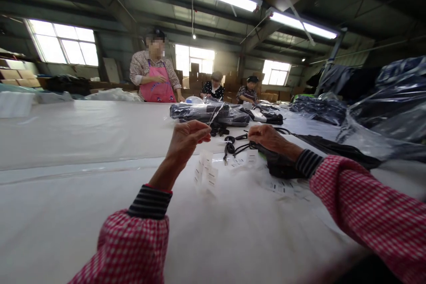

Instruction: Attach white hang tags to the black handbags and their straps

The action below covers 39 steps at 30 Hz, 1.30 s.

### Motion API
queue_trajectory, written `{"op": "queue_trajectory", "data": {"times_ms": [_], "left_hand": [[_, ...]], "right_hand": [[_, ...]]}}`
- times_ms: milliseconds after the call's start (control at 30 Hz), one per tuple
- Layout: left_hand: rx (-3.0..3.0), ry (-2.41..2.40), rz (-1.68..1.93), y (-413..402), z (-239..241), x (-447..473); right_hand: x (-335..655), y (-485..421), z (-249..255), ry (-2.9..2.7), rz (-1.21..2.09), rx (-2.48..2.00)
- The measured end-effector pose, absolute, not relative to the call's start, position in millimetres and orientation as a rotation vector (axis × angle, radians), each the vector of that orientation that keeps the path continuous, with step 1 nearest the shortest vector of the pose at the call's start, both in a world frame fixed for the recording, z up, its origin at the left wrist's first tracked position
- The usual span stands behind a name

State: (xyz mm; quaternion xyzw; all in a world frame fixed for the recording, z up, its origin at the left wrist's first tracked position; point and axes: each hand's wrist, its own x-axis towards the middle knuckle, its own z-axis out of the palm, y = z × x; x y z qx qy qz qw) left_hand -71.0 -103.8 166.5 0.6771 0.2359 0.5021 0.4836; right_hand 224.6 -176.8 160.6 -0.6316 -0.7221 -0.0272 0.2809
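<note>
My left hand (pixel 190 137) is raised above the table, thumb and fingers pinched together. Thin clear strands stick up at its fingertips, and blurred white printed tags (pixel 207 174) hang below it; the link between them is hard to see. My right hand (pixel 274 141) rests over a folded black fabric item (pixel 282 166), its fingers curled closed at the near end. What those fingers hold, if anything, is hidden. Black cords (pixel 242 148) and a coiled black strap (pixel 229 145) lie beside its fingertips. More white tags (pixel 252 156) lie on the table close by.
A white-covered table (pixel 83 213) stretches ahead. Plastic-wrapped dark bundles (pixel 206 113) lie beyond my hands, with another black corded item (pixel 264 115) beside them. Large plastic-covered piles (pixel 389 111) stand at the right. A person in a pink apron (pixel 157 83) and two others are across the table.
</note>
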Motion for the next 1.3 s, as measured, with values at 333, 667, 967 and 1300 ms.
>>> {"op": "queue_trajectory", "data": {"times_ms": [333,667,967,1300], "left_hand": [[1.420,0.437,1.236,-107,172,-71],[1.380,0.332,1.198,-104,177,-80],[1.584,0.489,1.071,-87,169,-100],[1.598,0.639,1.241,-83,177,-101]], "right_hand": [[162,-165,235,-1.964,-0.005,-1.472],[70,-154,248,-2.093,0.195,-1.093],[68,-139,212,-1.705,0.432,-1.105],[129,-231,118,-2.674,0.179,-1.525]]}}
